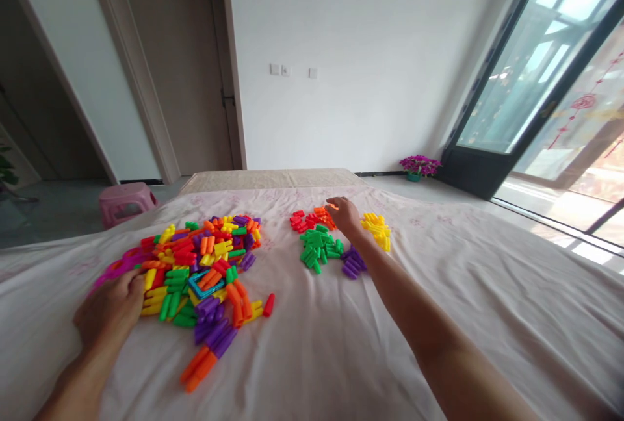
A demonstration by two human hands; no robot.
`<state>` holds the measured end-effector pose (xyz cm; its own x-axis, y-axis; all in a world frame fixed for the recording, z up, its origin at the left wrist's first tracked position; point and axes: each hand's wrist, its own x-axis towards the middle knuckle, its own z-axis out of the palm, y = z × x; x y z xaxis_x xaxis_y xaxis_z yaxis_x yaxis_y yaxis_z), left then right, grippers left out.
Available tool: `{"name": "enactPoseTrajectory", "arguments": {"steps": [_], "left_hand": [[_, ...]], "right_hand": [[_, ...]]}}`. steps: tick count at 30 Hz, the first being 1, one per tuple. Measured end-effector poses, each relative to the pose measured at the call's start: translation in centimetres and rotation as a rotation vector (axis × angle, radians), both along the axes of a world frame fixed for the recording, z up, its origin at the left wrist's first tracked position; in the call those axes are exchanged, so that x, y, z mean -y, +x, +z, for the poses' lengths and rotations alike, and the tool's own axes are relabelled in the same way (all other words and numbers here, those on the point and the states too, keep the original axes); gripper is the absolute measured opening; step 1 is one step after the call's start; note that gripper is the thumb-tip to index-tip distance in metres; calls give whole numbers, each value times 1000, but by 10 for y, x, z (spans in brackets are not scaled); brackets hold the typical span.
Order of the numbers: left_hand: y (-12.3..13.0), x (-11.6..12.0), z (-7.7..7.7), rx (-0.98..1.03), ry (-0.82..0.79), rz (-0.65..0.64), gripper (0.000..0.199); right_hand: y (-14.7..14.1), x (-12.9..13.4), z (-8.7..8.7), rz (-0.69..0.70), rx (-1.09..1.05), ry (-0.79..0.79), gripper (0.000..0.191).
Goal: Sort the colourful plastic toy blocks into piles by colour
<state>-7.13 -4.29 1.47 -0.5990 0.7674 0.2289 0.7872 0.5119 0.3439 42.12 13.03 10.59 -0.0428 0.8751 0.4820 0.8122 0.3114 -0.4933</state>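
Note:
A large mixed pile of plastic building pieces (pixel 195 252), in red, orange, yellow, green and purple, lies on the bed sheet to the left. My left hand (pixel 112 304) is curled at its near-left edge, beside a pink plastic piece (pixel 117 269); what its fingers hold is hidden. Farther out, my right hand (pixel 345 216) reaches over the small group of orange pieces (pixel 320 216), fingers slightly apart and nothing visible in them. Around it lie separate groups of red pieces (pixel 297 220), green pieces (pixel 319 247), purple pieces (pixel 353 263) and yellow pieces (pixel 377 231).
A wrinkled pale sheet (pixel 312 356) covers the surface. A joined orange and purple piece (pixel 199 368) and a single red piece (pixel 268 305) lie at the big pile's near side. Beyond the edge stand a pink stool (pixel 127 203) and a flower pot (pixel 414 176).

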Motion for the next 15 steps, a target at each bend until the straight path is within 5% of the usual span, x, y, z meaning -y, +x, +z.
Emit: {"name": "enactPoseTrajectory", "arguments": {"steps": [8,11,15], "left_hand": [[8,3,9,-7,-69,15,61],[10,5,10,-20,-63,10,62],[12,7,13,-37,-54,-12,66]], "right_hand": [[-101,119,-31,824,39,-130,18],[-124,151,-38,874,144,-95,37],[-138,164,-49,818,258,-32,65]]}}
